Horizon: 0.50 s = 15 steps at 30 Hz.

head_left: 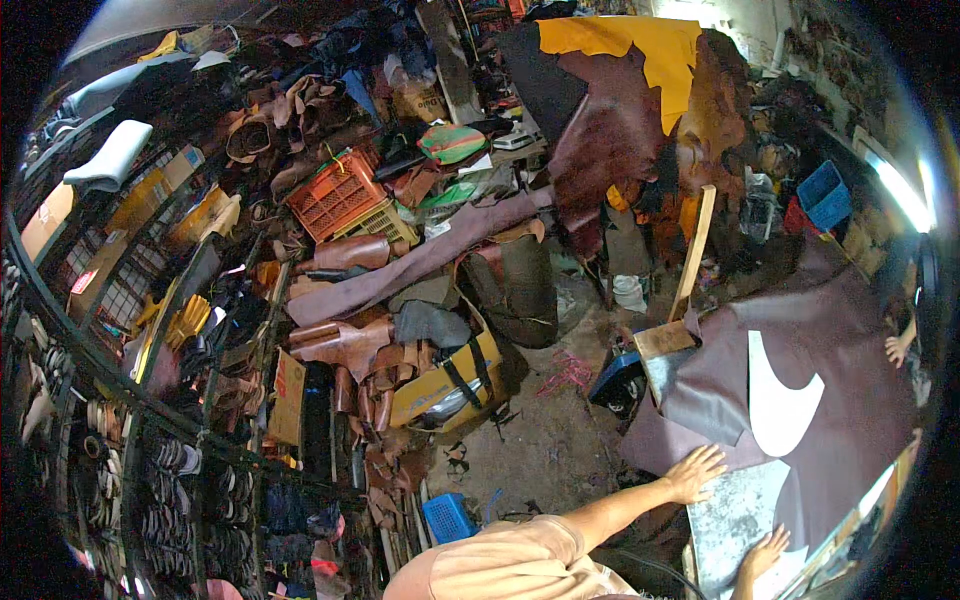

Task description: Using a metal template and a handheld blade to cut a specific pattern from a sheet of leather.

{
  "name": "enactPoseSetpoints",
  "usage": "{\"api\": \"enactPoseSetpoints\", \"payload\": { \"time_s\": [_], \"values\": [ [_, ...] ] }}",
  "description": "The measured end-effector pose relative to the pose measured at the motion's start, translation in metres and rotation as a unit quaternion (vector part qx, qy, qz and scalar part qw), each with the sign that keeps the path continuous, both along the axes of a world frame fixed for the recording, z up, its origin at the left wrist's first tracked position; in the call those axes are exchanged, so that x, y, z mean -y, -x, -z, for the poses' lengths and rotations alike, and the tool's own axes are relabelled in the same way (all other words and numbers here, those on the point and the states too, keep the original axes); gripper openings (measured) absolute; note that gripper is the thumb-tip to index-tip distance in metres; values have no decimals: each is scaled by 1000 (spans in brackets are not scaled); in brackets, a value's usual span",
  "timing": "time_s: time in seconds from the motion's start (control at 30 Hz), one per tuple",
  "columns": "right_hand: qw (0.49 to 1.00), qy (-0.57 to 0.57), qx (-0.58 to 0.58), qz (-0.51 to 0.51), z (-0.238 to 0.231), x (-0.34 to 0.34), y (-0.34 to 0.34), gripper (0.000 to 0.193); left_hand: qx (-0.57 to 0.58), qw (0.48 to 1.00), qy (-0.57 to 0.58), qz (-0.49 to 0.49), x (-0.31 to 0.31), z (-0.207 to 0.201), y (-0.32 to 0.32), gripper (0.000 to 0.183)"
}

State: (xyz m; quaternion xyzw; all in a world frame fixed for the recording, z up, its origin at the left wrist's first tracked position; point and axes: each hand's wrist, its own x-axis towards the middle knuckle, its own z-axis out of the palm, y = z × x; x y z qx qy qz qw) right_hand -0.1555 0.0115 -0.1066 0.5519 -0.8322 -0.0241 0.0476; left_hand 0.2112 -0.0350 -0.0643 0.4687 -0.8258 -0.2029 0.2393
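A large sheet of dark brown leather (850, 340) is spread over a worktable with a mottled grey-white top (728, 510). On the leather lies a white curved pattern piece (775, 410), with a broad lower end and a hooked upper edge. My left hand (695, 474) reaches in from the lower edge, fingers spread flat at the leather's near left border. Closer to me, my right hand (766, 550) rests open by the leather's lower edge, fingers stretched out. Neither hand grips anything. Another person's hand (900, 346) touches the leather's far right side.
A wooden plank (692, 255) leans beyond the table. Hides, one yellow (665, 60), hang at the back. On the left are an orange crate (338, 195), rolled leather (345, 343), a yellow-brown bag (450, 385) and crowded shelves. A blue basket (448, 518) stands on the floor.
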Motion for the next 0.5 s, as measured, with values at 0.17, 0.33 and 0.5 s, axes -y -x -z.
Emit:
{"api": "enactPoseSetpoints", "payload": {
  "time_s": [0.17, 0.33, 0.5],
  "values": [
    [1000, 4, -4, -6, 5, -1, 0, 47, -2, 1000, 4, -5, -2, -1, -3, 76],
    [1000, 23, -15, -14, 10, -6, 10, 47, 4, 1000, 5, 5, -5, -2, -1, 80],
    [999, -14, -29, -5, 0, -4, 2, 47, -1, 1000, 9, -6, -4, 6, 1, 81]
  ]
}}
